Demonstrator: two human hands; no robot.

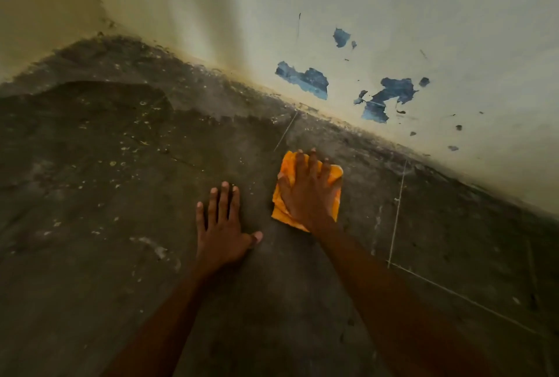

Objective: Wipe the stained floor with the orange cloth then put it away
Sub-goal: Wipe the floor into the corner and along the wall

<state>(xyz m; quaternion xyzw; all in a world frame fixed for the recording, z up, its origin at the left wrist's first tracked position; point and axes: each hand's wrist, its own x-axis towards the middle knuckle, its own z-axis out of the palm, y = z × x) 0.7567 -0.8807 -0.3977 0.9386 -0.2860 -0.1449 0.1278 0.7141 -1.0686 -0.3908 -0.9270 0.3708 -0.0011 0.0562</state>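
Note:
An orange cloth (335,175), folded into a rough square, lies flat on the dark stained concrete floor (121,180) not far from the wall. My right hand (308,192) presses down on the cloth with spread, straight fingers and covers most of it. My left hand (222,227) rests flat on the bare floor just left of the cloth, fingers straight and spread, holding nothing. Pale specks and grime are scattered over the floor to the left.
A cream wall (393,13) with peeled patches showing blue paint (305,80) runs diagonally behind the cloth and meets a second wall (39,7) in the corner at the upper left. Thin pale lines (397,210) cross the floor on the right.

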